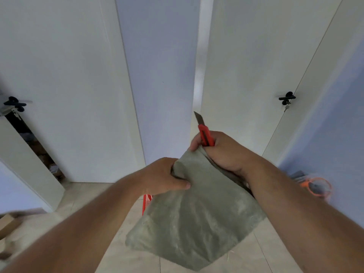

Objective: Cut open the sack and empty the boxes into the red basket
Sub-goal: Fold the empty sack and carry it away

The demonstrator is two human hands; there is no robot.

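We hold a grey-green sack up in front of us with 2 hands. Our left hand grips a bunch of its cloth at the top left. Our right hand pinches the sack's top right corner and also clasps a red utility knife, blade out, pointing up and away. A sliver of the red basket shows just behind the sack's left edge. We see no boxes (the sack hangs limp), so emptying may be nearly done.
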